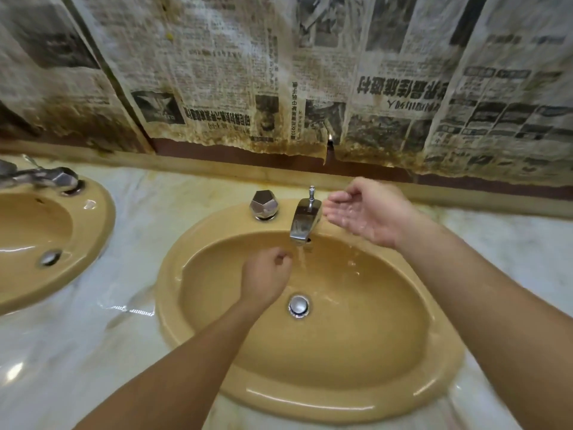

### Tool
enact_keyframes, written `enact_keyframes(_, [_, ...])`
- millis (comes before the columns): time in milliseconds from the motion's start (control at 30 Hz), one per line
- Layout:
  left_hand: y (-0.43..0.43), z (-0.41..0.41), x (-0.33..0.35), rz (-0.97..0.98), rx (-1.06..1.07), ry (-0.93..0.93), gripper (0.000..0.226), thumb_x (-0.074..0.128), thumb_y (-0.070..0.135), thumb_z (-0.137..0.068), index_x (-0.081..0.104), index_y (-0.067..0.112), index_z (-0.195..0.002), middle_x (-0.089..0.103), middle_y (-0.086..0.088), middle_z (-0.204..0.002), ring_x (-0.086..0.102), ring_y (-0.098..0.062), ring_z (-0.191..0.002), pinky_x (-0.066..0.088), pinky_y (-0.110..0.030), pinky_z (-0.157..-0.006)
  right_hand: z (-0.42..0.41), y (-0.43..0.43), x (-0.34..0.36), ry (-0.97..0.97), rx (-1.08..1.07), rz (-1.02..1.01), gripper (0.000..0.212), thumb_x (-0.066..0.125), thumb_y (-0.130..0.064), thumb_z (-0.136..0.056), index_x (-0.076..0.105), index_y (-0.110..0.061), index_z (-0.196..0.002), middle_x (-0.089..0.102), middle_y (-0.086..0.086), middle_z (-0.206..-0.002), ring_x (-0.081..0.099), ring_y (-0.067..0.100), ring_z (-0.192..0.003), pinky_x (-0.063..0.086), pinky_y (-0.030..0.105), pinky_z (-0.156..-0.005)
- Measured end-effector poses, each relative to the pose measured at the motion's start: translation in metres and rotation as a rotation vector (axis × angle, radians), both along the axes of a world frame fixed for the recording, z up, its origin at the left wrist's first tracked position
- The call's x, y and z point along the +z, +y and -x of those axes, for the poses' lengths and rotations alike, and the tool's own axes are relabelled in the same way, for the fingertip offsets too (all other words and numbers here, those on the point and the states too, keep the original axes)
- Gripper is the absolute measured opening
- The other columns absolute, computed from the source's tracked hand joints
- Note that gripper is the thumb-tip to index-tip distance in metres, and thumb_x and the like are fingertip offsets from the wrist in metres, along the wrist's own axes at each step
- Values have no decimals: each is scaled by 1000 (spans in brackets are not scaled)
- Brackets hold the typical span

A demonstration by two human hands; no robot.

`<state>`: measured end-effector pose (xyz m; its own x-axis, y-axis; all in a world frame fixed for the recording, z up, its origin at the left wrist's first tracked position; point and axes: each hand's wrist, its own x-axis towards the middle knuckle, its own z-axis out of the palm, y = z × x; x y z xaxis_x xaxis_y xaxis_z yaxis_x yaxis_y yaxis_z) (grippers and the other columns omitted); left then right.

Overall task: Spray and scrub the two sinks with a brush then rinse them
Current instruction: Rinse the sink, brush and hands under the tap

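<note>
A tan oval sink (356,395) fills the middle of the head view, with a chrome drain plug (298,305) at its bottom. Water runs from the chrome faucet (305,223) into the basin. My left hand (266,276) is curled, fingers closed, inside the bowl just left of the stream. My right hand (369,212) is cupped palm-up and wet, over the rim to the right of the faucet, holding nothing. A second tan sink (77,243) shows at the left edge. No brush or spray bottle is in view.
A faceted chrome knob (264,205) stands left of the faucet. The left sink has its own chrome tap (46,176) and overflow hole (49,257). Both sinks sit in a pale marble counter (93,352). Stained newspaper (279,72) covers the wall behind.
</note>
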<state>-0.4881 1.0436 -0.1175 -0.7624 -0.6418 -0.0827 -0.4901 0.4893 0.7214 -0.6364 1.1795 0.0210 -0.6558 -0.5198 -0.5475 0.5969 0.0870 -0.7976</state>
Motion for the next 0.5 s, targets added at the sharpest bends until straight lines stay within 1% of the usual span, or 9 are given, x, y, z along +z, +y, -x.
enact_keyframes(67, [20,26,10,-580,263,115,19,59,8,-95,76,14,-101,77,0,-86,72,-17,-77,60,-42,-86,16,-5,27,397,95,-217,30,45,-10,-98,70,3,-86,75,19,-89,74,26,-78,62,32,-71])
enact_keyframes(133, [32,44,24,-1113,387,221,21,51,1,-102,69,5,-113,77,-6,-87,68,-13,-67,60,-31,-75,26,-7,37,861,231,-530,27,52,-16,-94,76,-6,-85,76,8,-85,72,21,-77,57,27,-65])
enact_keyframes(200, [35,48,33,-1231,396,210,20,51,4,-104,69,7,-111,72,1,-68,54,-4,-49,46,-19,-47,35,-3,28,1175,397,-794,22,54,-22,-96,74,-14,-93,73,1,-93,66,17,-81,52,26,-65])
enact_keyframes(267, [27,42,31,-972,340,105,17,57,10,-100,74,13,-99,57,8,-49,39,-6,-38,27,-22,-41,40,2,4,1249,623,-1006,27,53,-28,-98,70,-13,-113,69,8,-108,64,26,-94,54,33,-76])
enact_keyframes(333, [10,28,21,-467,260,-23,20,63,24,-93,75,10,-86,55,-1,-54,45,-17,-49,28,-31,-50,42,7,-28,1208,810,-1124,35,53,-36,-97,60,-14,-124,62,15,-127,58,33,-109,50,36,-83])
enact_keyframes(367, [-1,20,17,-241,233,-73,26,62,33,-91,73,11,-83,60,-4,-61,50,-21,-57,30,-33,-54,40,11,-41,1241,795,-1147,37,52,-38,-97,56,-18,-128,53,17,-139,52,35,-119,47,39,-90])
enact_keyframes(433, [-24,4,11,20,203,-123,24,62,41,-89,68,19,-83,62,1,-66,57,-17,-66,36,-32,-58,27,16,-62,1452,449,-1071,35,55,-32,-97,56,-17,-129,46,15,-142,44,34,-124,44,44,-96])
enact_keyframes(467, [-36,-3,9,78,176,-119,17,62,39,-89,66,23,-86,61,4,-67,58,-16,-70,39,-32,-61,14,18,-71,1553,216,-954,25,56,-26,-96,61,-14,-117,54,12,-126,48,29,-112,46,40,-87])
enact_keyframes(500, [-47,-8,6,118,132,-110,9,63,35,-89,65,26,-92,60,6,-69,60,-19,-75,43,-34,-65,-2,15,-80,1531,52,-813,14,56,-22,-96,64,-12,-102,59,7,-107,51,25,-98,44,36,-74])
